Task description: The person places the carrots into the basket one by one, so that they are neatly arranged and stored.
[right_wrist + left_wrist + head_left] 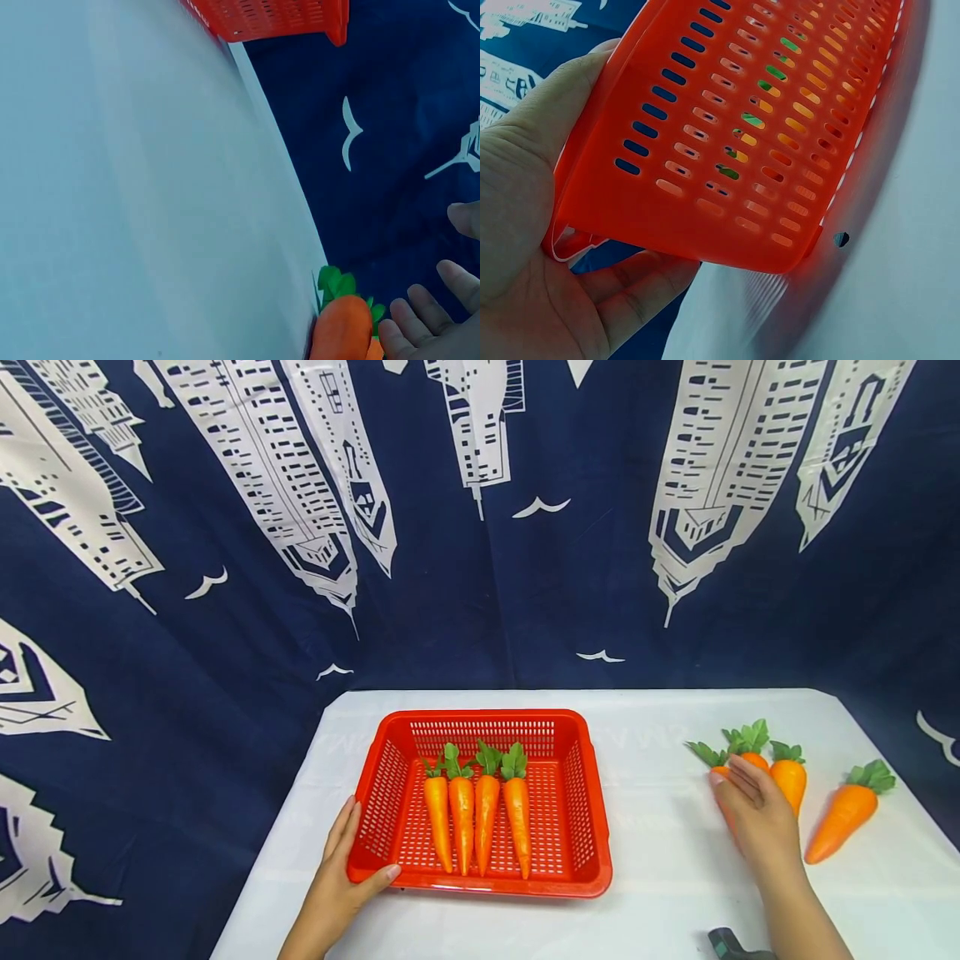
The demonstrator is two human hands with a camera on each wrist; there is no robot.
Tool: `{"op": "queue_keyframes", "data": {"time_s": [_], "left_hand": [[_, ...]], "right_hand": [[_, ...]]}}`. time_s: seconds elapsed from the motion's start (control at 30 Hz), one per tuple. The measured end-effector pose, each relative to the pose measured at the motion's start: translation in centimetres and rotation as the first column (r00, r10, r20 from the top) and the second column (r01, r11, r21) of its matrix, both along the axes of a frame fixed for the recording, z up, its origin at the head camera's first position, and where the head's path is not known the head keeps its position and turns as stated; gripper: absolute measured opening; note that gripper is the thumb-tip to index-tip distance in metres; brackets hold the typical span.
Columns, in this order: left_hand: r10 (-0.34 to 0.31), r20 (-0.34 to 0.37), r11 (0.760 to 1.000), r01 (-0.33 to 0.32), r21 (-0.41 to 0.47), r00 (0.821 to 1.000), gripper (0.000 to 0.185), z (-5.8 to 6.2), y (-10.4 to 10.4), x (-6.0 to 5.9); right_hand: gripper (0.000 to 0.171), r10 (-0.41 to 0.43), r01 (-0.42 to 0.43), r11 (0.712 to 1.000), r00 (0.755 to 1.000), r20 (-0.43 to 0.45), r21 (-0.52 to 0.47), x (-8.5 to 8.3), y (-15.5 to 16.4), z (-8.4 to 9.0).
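A red plastic basket (pixel 596 827) with slotted walls stands on the white table. Several carrots (pixel 486 818) with green tops lie side by side inside it. My left hand (pixel 335 885) grips the basket's near left corner, thumb on the front rim and fingers along the left side. In the left wrist view, that hand (pixel 525 210) spans the rim beside the slotted wall. Over at the right, my right hand (pixel 761 814) is above a group of loose carrots (pixel 789 783), partly hiding them. The right wrist view shows its fingers (pixel 411 322) spread beside a carrot (pixel 341 330), holding nothing.
One more carrot (pixel 843 820) lies tilted near the table's right edge. A dark object (pixel 726 942) shows beside my right forearm, cut off by the frame. Behind the table (pixel 645 735) hangs a navy cloth (pixel 487 635) printed with white buildings and birds.
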State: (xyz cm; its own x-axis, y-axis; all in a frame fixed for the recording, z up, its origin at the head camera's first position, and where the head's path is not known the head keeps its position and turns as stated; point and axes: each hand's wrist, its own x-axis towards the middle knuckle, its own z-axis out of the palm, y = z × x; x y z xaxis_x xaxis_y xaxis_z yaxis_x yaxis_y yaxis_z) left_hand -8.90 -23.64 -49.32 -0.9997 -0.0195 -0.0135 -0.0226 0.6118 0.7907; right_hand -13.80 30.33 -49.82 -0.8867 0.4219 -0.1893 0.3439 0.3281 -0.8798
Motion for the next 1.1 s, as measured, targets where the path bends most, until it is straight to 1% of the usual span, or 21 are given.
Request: {"op": "queue_keyframes", "data": {"time_s": [0.17,0.33,0.47,0.6,0.7,0.83,0.93,1.1], "left_hand": [[0.001,-0.004,1.000,-0.001,0.003,1.000,0.112,0.1,0.1,0.0],[-0.003,-0.002,1.000,0.003,-0.009,1.000,0.111,0.2,0.2,0.1],[0.001,0.004,1.000,0.000,-0.012,1.000,0.110,0.2,0.2,0.1],[0.005,0.007,1.000,-0.005,-0.009,1.000,0.111,0.2,0.2,0.1],[0.007,0.017,1.000,-0.007,-0.008,1.000,0.112,0.1,0.1,0.1],[0.012,0.034,1.000,-0.011,-0.013,0.999,0.112,0.2,0.1,0.1],[0.014,0.038,1.000,-0.013,-0.015,0.999,0.111,0.3,0.1,0.1],[0.013,0.036,1.000,-0.013,-0.003,0.999,0.111,0.3,0.1,0.1]], "right_hand": [[0.070,-0.034,0.034,0.999,0.999,0.005,-0.027,0.1,0.3,-0.2],[0.070,-0.032,0.032,0.999,0.999,0.019,-0.012,0.2,0.6,-0.6],[0.070,-0.015,0.015,1.000,1.000,0.020,-0.012,0.3,0.7,-0.8],[0.069,0.008,-0.008,1.000,1.000,0.025,-0.019,0.3,0.6,-1.0],[0.070,0.025,-0.024,1.000,0.998,0.060,-0.018,0.0,0.4,-1.2],[0.072,0.074,-0.073,0.997,0.992,0.099,-0.015,-0.3,0.1,-1.5],[0.071,0.115,-0.115,0.993,0.988,0.101,-0.010,-0.4,-0.1,-1.8],[0.067,0.159,-0.165,0.985,0.981,0.107,0.050,-0.8,-0.4,-2.2]]}}
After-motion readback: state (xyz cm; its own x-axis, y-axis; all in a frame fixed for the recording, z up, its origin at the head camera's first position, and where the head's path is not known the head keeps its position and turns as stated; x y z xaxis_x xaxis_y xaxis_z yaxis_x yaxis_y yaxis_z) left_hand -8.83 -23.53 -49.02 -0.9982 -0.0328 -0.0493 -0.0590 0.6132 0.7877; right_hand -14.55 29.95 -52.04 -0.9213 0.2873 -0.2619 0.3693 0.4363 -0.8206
